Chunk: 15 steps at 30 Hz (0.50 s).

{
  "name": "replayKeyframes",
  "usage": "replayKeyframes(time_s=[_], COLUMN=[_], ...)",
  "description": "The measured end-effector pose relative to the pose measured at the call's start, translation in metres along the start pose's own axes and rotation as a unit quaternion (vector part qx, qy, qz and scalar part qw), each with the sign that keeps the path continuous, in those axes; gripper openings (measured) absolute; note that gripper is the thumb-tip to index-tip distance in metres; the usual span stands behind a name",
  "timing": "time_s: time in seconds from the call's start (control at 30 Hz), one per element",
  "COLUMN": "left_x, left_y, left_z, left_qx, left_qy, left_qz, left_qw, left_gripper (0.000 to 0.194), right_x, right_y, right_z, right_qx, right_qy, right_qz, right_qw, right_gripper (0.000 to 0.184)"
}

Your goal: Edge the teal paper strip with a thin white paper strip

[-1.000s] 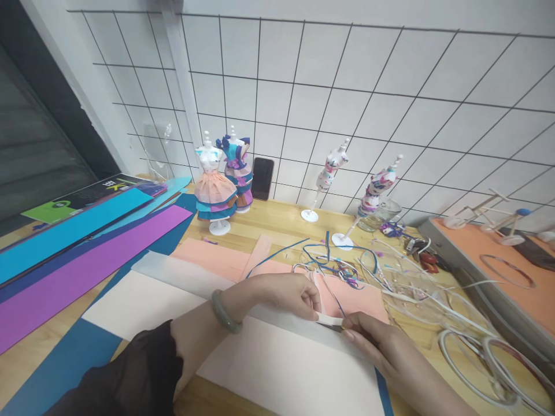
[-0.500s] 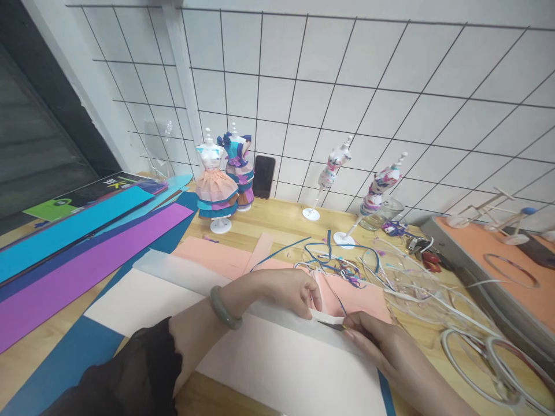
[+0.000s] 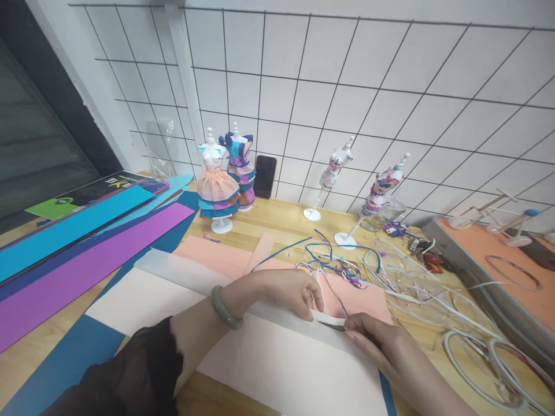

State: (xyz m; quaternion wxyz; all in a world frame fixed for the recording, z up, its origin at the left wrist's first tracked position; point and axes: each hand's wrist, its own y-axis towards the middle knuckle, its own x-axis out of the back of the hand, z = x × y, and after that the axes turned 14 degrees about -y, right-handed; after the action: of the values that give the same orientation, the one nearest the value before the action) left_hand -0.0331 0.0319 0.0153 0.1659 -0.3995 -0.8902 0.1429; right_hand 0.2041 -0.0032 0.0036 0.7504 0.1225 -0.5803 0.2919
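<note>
My left hand has its fingers curled, with the fingertips pinched at the end of a narrow white strip. Close by on the right, my right hand grips a slim tool with a dark blade; its handle is hidden in the fingers. The blade points left and lies along the lower edge of the strip. Under both hands is a translucent whitish sheet over a pale cream sheet. Peach sheets lie behind them.
Dress forms stand at the back, one wearing a layered skirt, beside a phone. Loose blue and white strips tangle behind my right hand. Coloured sheets pile up on the left. White rings and an orange-topped box are right.
The view has shifted very slightly. Both hands stay nearly where they were, and a little more of the white strip and dark blade shows between them.
</note>
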Motion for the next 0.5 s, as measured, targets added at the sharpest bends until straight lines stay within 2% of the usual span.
replayKeyframes(time_s=[0.5], left_x=[0.0005], left_y=[-0.0012], left_z=[0.0002], left_qx=[-0.002], left_qy=[-0.009], left_qz=[0.005], left_qw=[1.000], left_gripper=[0.034], right_x=[-0.0001], right_y=[0.0001], right_z=[0.0001], right_qx=[0.001], right_qy=[0.016], right_qz=[-0.007], right_qw=[1.000], right_gripper=[0.030])
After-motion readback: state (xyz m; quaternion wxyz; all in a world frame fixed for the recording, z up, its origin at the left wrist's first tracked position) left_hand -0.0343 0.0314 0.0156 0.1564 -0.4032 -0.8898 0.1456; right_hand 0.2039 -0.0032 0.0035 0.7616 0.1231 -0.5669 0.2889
